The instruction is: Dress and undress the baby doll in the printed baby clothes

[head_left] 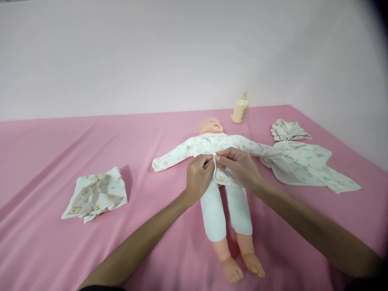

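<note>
A baby doll [214, 214] lies on its back on the pink sheet, feet toward me. It wears a white long-sleeved baby shirt [201, 144] with small bear prints, and its sleeves reach out to both sides. Over the doll's belly, my left hand [198, 176] pinches the shirt's front edge. Opposite it, my right hand [241, 165] pinches the other side of the front opening, fingertips meeting those of the left. Below the hands the shirt's lower flap hangs apart over the white legs. My fingers hide the fastening itself.
Left of the doll lies a crumpled printed cloth [97, 194]. A spread printed garment [306, 165] touches the right sleeve's end, with a bunched cloth [289, 130] behind it. A cream pump bottle [240, 110] stands near the wall [136, 60]. Pink sheet [45, 157] covers the surface.
</note>
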Demonstrator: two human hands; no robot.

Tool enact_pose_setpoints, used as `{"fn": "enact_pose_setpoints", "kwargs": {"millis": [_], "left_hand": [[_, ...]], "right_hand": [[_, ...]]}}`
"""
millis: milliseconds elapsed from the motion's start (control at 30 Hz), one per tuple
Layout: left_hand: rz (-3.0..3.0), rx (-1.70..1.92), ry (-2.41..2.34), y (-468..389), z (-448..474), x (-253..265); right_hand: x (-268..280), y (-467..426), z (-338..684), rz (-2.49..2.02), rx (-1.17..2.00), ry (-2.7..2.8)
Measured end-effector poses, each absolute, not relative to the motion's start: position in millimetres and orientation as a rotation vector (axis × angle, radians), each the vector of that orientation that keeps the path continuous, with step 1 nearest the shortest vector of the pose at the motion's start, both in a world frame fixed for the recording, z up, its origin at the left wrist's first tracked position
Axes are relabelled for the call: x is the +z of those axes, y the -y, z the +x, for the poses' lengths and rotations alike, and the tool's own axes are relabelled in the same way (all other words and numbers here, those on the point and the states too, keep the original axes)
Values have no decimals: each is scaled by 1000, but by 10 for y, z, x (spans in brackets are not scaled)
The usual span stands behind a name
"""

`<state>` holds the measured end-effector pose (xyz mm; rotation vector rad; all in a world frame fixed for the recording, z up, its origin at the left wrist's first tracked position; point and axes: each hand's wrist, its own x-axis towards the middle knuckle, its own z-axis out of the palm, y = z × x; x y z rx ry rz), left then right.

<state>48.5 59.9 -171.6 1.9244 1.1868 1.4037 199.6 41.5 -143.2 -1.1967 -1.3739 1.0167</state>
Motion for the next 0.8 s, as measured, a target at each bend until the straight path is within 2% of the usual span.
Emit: {"fn": "enact_pose_setpoints", "kwargs": {"millis": [100,233,333,467,800], "left_hand": [[1907,1377,-1200,-590,485,-1685],[1929,1327,-1192,-583,479,-1651],[1962,1326,-1187,-589,474,-1650],[1968,1317,-1192,-600,478,-1657],[1724,1287,-1151,-590,470,-1641]], "right_hand": [[-1463,-405,2002,-1231,742,1557],[-1523,-370,1984,-1227,28,1882],[-1572,-343,1961,-1204,-321,2026],[-1607,-331,1941,-1172,-393,2041],[-1666,-264,1823,-1139,-211,1927]]}}
